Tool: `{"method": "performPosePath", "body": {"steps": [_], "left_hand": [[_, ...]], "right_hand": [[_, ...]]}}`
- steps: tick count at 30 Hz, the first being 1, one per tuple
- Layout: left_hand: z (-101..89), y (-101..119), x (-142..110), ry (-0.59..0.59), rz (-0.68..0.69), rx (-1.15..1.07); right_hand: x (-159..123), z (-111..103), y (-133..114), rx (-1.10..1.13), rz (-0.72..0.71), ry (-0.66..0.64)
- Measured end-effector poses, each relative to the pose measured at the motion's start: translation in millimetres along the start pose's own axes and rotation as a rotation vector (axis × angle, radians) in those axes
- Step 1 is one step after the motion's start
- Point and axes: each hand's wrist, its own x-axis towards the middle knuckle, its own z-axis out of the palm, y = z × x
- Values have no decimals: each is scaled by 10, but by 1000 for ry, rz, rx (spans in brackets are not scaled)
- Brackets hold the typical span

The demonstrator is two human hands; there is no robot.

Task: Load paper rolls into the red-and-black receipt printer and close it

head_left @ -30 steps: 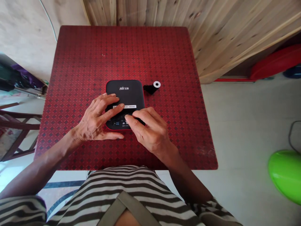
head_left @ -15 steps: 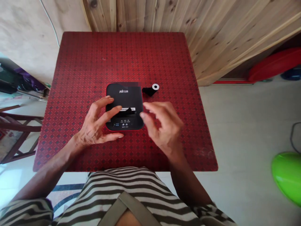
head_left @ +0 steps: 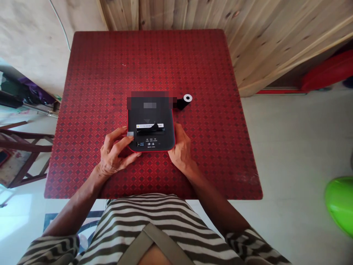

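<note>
A flat black receipt printer [head_left: 151, 116] with a red lower rim stands before me on the red patterned table [head_left: 215, 162]. Its top carries a white label strip [head_left: 142, 126], a long slot with a black flap-like piece [head_left: 157, 127] sticking up, and small buttons near the front. My left hand [head_left: 114, 149] grips the front left corner, index finger on the top and thumb at the front edge. Around the right side curls my right hand [head_left: 180, 145], its fingertips hidden by the printer. Part of the far end is blurred out.
Just right of the printer's far corner lies a small black roll with a white ring end [head_left: 188, 98]. A wooden plank wall [head_left: 176, 14] borders the table's far side. On the left is a dark wooden chair [head_left: 30, 147]; a green rounded object [head_left: 340, 202] sits at the right.
My right hand has gone from beside the printer, fingers raised, to its right side. My left index finger has drawn back from the slot to the left edge. The view has shifted slightly.
</note>
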Motion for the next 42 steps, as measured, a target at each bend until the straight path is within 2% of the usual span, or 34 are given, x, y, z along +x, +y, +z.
{"method": "performPosePath", "body": {"steps": [7,18,36,40,42], "left_hand": [[5,-14,-25,2,-32,-9],[2,-1,-12,5,-37,-39],[-11,-4,67,-32,-190,-300],[-9,-7,38,-40,-167,-228],[-6,-6,22,-37,-136,-171]], "right_hand": [[-3,32,11,-14,-25,30],[3,17,17,-32,-22,4],[13,13,-26,-8,-20,13],[98,-127,-87,-10,24,-26],[200,-277,-176,-73,31,26]]}}
